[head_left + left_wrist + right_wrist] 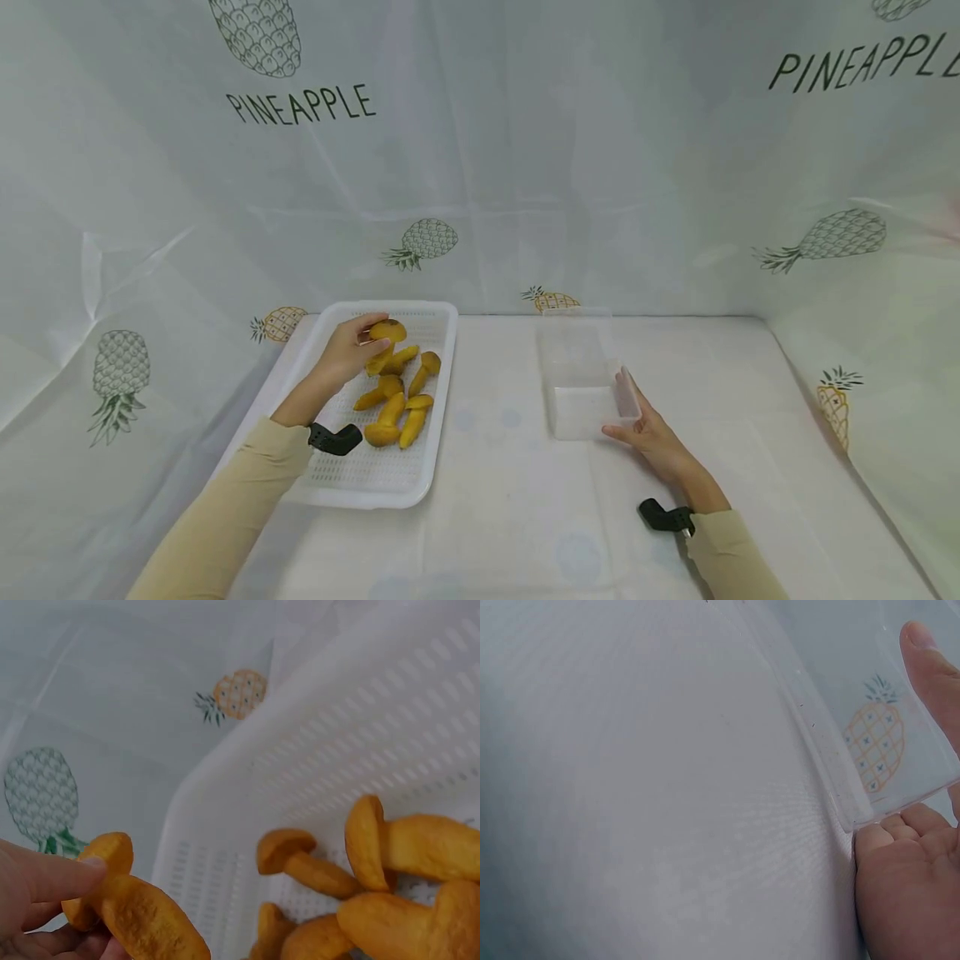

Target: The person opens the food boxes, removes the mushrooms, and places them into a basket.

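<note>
My left hand (347, 350) pinches a yellow-brown mushroom (388, 330) over the far left part of a white perforated basket (446, 400). In the left wrist view the thumb presses on the mushroom's stem (150, 919), beside its cap. Several more such mushrooms (425, 372) lie in the basket, with thick stems and rounded caps. On the right, my right hand (654, 433) holds a clear plastic box (577, 412) at its near right corner. The right wrist view shows the thumb along one wall of the box (817, 735), the other fingers at its edge, partly hidden.
A white cloth (495, 483) covers the table under the basket and the box. Behind and at the sides hangs a pale curtain (480, 167) printed with pineapples. Dark camera mounts (335, 439) sit on both wrists.
</note>
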A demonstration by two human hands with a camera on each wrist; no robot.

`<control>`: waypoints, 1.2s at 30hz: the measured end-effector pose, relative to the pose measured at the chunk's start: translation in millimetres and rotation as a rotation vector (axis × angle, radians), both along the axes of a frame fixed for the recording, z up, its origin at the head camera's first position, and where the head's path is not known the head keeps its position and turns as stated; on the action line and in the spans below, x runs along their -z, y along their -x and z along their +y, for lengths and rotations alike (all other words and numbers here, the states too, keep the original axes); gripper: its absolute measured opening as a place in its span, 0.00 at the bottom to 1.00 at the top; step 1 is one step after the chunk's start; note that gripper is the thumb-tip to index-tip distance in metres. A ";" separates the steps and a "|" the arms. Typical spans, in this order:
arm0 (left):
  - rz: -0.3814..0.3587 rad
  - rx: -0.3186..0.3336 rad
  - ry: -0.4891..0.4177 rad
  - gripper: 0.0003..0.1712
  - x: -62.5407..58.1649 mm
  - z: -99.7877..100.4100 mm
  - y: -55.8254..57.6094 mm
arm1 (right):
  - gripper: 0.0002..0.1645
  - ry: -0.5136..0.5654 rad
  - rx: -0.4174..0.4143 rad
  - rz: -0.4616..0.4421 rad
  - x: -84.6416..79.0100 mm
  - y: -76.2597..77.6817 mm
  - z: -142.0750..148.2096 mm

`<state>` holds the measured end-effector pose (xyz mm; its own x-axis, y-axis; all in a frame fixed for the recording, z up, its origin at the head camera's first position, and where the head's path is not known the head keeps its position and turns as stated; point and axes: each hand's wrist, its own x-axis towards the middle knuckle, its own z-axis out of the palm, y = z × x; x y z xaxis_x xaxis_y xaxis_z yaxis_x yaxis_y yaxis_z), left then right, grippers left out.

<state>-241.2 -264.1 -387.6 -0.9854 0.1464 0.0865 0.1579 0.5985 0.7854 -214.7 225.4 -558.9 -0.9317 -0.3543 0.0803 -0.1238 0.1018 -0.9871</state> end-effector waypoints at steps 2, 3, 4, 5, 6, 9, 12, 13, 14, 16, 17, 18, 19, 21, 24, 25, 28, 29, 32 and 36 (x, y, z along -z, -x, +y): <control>0.000 -0.025 0.028 0.27 7.1 -9.2 1.8 | 0.63 0.000 0.002 0.001 -0.3 0.1 0.4; -0.001 -0.037 0.043 0.27 10.9 -13.7 2.8 | 0.63 -0.002 0.002 0.001 -0.4 0.2 0.5; -0.008 -0.051 0.056 0.27 14.3 -17.6 3.5 | 0.63 -0.006 0.003 0.002 -0.2 0.3 0.5; -0.015 -0.064 0.068 0.27 17.7 -21.6 4.3 | 0.63 -0.009 0.005 0.004 0.0 0.4 0.5; -0.026 -0.075 0.075 0.27 21.4 -25.4 5.1 | 0.63 -0.011 0.006 0.007 0.4 0.6 0.6; -0.064 -0.103 0.099 0.27 31.2 -34.1 6.5 | 0.63 -0.018 0.009 0.006 0.7 0.6 0.7; -0.109 -0.119 0.109 0.27 41.0 -41.4 6.9 | 0.63 -0.019 0.011 0.005 0.9 0.6 0.8; -0.127 -0.122 0.110 0.27 43.7 -43.3 6.7 | 0.63 -0.022 0.012 0.003 0.7 0.5 0.7; -0.141 -0.125 0.111 0.27 46.7 -45.2 6.6 | 0.63 -0.023 0.013 0.002 0.7 0.4 0.8; -0.162 -0.126 0.125 0.27 51.5 -48.3 6.2 | 0.63 -0.025 0.014 -0.002 0.5 0.3 0.9; -0.177 -0.126 0.128 0.27 53.5 -49.4 5.9 | 0.63 -0.025 0.013 -0.003 0.5 0.2 0.9; -0.185 -0.126 0.136 0.27 55.8 -50.4 5.7 | 0.63 -0.023 0.012 -0.004 0.4 0.2 1.0; -0.193 -0.125 0.143 0.27 58.3 -51.3 5.7 | 0.63 -0.019 0.011 -0.004 0.3 0.2 1.1; -0.203 -0.123 0.154 0.27 62.7 -52.6 5.7 | 0.63 -0.009 0.010 -0.004 0.5 0.6 1.2; -0.221 -0.124 0.153 0.27 69.3 -54.1 5.7 | 0.64 0.004 0.005 -0.002 2.0 1.2 0.8; -0.225 -0.124 0.153 0.27 71.1 -54.5 5.7 | 0.64 0.005 0.004 -0.001 2.5 1.5 0.8; -0.238 -0.122 0.151 0.27 74.6 -55.1 5.8 | 0.64 0.007 0.000 0.001 4.1 2.3 1.1; -0.244 -0.120 0.150 0.27 75.6 -55.1 6.0 | 0.65 0.007 -0.002 0.001 4.5 2.6 1.2; -0.250 -0.105 0.162 0.28 77.6 -55.0 7.6 | 0.65 0.010 -0.003 0.001 5.2 2.8 1.5; -0.260 -0.088 0.170 0.27 79.7 -54.4 10.9 | 0.65 0.008 -0.002 0.008 4.9 3.2 2.2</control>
<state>-252.1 -318.5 -467.3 -0.9809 0.0506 -0.1880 -0.0930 0.7268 0.6805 -217.9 227.6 -563.8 -0.9301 -0.3560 0.0907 -0.1321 0.0938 -0.9868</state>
